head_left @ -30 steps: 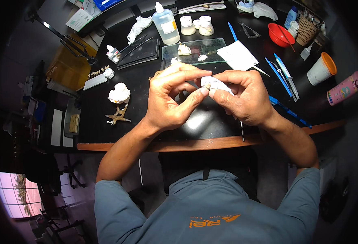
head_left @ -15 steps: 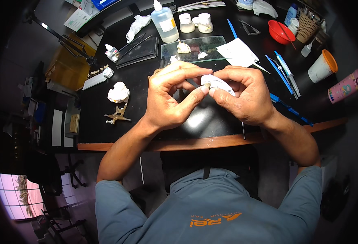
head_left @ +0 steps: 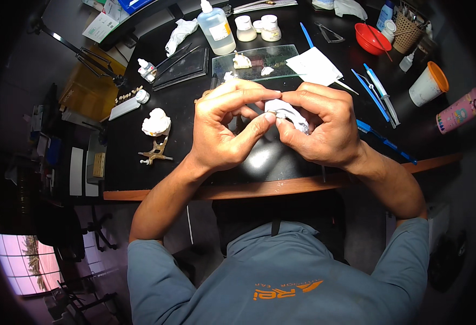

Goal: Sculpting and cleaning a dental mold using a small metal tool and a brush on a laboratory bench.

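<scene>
Between both hands, above the table's near part, is a white dental plaster cast (head_left: 287,112) with a curved ridge. My left hand (head_left: 228,122) pinches its left end, thumb tip and fingertips pressed to it. My right hand (head_left: 324,122) grips the right side, thumb in front and index finger over the top; its other fingers are partly hidden behind the cast. Left of my hands, another white plaster cast (head_left: 156,123) sits on the black table. Just nearer than it lies a brownish metal frame (head_left: 156,151) with several arms.
Beyond my hands a glass slab (head_left: 278,53) carries small cast pieces. Behind it stand a clear squeeze bottle (head_left: 216,30) and small jars (head_left: 271,28). Rightward are a paper pad (head_left: 314,67), blue-handled tools (head_left: 370,95), a red bowl (head_left: 372,39), an orange-rimmed cup (head_left: 429,85) and a pink bottle (head_left: 458,110).
The cast has turned slightly in my fingers, showing more of its curved ridge. Both hands keep their grip and have shifted only a little.
</scene>
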Tool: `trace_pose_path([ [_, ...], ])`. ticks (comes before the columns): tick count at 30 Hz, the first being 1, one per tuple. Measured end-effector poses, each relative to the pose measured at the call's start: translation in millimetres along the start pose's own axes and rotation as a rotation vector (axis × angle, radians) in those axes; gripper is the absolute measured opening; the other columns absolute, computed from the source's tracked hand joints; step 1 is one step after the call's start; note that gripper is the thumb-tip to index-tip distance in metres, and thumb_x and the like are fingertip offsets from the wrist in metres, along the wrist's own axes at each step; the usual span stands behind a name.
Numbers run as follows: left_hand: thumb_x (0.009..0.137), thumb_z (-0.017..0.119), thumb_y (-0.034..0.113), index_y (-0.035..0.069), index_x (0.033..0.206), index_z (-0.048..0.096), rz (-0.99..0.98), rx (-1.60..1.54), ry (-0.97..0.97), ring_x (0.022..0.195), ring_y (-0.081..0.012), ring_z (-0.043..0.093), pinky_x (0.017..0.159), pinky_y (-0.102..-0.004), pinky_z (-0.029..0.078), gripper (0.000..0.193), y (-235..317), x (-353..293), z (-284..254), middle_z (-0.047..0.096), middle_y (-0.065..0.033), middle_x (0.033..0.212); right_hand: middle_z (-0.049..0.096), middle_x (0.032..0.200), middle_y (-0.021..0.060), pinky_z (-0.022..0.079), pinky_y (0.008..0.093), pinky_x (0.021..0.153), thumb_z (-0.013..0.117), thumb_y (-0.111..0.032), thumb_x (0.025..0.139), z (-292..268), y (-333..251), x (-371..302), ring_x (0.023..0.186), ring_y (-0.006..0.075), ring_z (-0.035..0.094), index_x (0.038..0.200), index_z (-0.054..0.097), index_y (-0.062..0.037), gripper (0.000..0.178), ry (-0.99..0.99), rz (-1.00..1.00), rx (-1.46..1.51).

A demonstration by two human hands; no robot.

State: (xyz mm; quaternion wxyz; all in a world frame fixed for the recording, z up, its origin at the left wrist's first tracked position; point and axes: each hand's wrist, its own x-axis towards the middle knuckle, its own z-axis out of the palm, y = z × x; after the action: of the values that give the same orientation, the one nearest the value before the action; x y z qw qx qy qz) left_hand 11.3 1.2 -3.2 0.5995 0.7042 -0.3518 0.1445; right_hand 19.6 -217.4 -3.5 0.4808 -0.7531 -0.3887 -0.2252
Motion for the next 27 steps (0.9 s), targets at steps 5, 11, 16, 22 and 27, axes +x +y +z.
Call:
trace_pose_path([
  [5, 0.087, 0.077, -0.007, -0.005, 0.114, 0.078, 0.01, 0.034, 0.003, 0.088, -0.0134, 0.073, 0.07, -0.0214, 0.061, 0.027, 0.2, 0.4, 0.0, 0.072, -0.016, 0.11, 0.064, 0.071, 0.0102, 0.045, 0.0293, 0.048, 0.082, -0.009, 0.074, -0.7, -0.1, 0.5, 0.054, 0.0146, 0.059, 0.099, 0.077, 0.007, 0.03, 0.002, -0.029, -0.024],
  [11, 0.084, 0.08, -0.004, -0.001, 0.111, 0.081, 0.07, 0.112, 0.014, 0.084, -0.01, 0.069, 0.064, -0.0206, 0.056, 0.027, -3.3, 0.9, -2.2, 0.074, -0.012, 0.101, 0.065, 0.072, 0.0108, 0.046, 0.0298, 0.049, 0.082, -0.009, 0.074, -0.8, 2.2, 1.4, 0.056, 0.0152, 0.06, 0.1, 0.076, 0.0071, 0.031, 0.007, -0.059, -0.041],
  [16, 0.083, 0.081, -0.004, -0.001, 0.111, 0.082, 0.051, 0.099, 0.027, 0.082, -0.0096, 0.067, 0.064, -0.0204, 0.055, 0.028, -2.8, 0.4, -0.6, 0.074, -0.0111, 0.099, 0.066, 0.073, 0.0107, 0.046, 0.0298, 0.049, 0.082, -0.009, 0.075, -2.2, -0.3, 0.9, 0.057, 0.0149, 0.061, 0.1, 0.077, 0.0071, 0.031, -0.002, -0.039, -0.035],
  [22, 0.085, 0.078, -0.002, -0.005, 0.115, 0.078, 0.009, 0.07, -0.038, 0.088, -0.0112, 0.067, 0.072, -0.0221, 0.054, 0.03, -0.6, -0.5, -6.6, 0.072, -0.0144, 0.107, 0.073, 0.077, 0.0114, 0.049, 0.0263, 0.053, 0.084, -0.011, 0.079, -5.7, -6.3, 1.2, 0.059, 0.0104, 0.064, 0.098, 0.079, 0.0058, 0.026, -0.071, 0.15, 0.101],
  [27, 0.08, 0.077, -0.003, -0.004, 0.109, 0.079, 0.004, 0.04, 0.004, 0.081, -0.0135, 0.07, 0.073, -0.0258, 0.055, 0.03, -0.2, -0.3, -2.0, 0.076, -0.0136, 0.097, 0.076, 0.081, 0.0118, 0.051, 0.0247, 0.055, 0.085, -0.011, 0.08, -7.2, -5.5, 1.9, 0.063, 0.0088, 0.067, 0.1, 0.08, 0.0053, 0.026, -0.091, 0.193, 0.152],
])
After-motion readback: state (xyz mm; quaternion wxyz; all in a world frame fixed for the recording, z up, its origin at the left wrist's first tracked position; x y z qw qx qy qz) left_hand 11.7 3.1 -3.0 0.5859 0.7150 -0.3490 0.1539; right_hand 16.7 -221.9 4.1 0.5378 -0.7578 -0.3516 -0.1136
